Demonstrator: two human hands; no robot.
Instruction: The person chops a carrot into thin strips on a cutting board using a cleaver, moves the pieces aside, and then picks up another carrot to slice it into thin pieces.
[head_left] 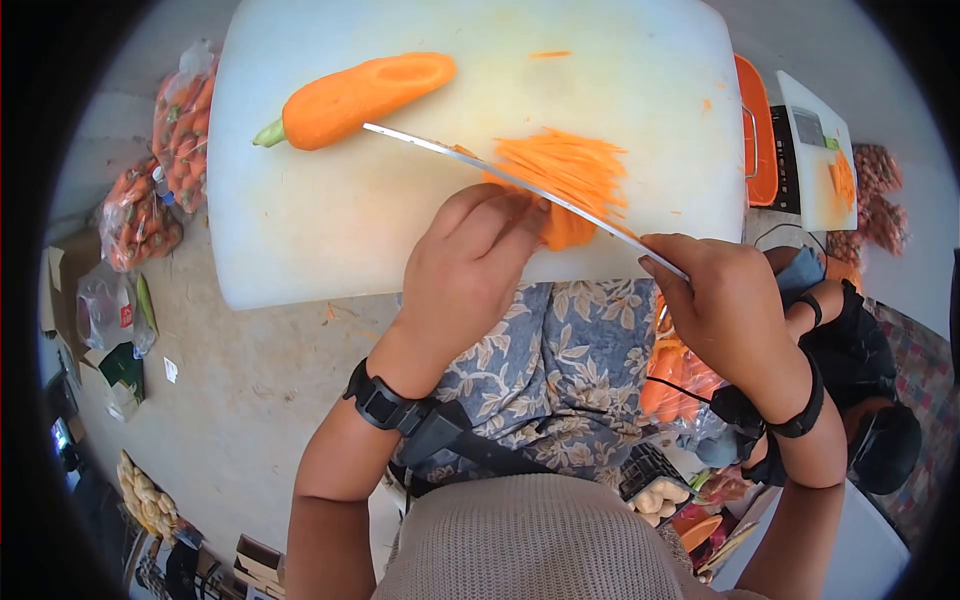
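Observation:
My left hand point(468, 268) presses down on a piece of carrot point(566, 228) at the near edge of a white cutting board point(330, 220). My right hand point(725, 300) grips the handle of a long knife point(500, 172), whose blade lies across the carrot piece beside my left fingertips. A pile of thin carrot strips point(570, 165) lies just beyond the blade. A larger carrot point(355, 98), sliced flat on one side, rests at the board's far left.
Plastic bags of carrots point(180, 120) lie on the floor at left. An orange tray point(757, 130) and a white scale point(815, 150) sit to the board's right. Another person point(870, 400) crouches at right. Bagged carrots point(680, 380) lie under my right arm.

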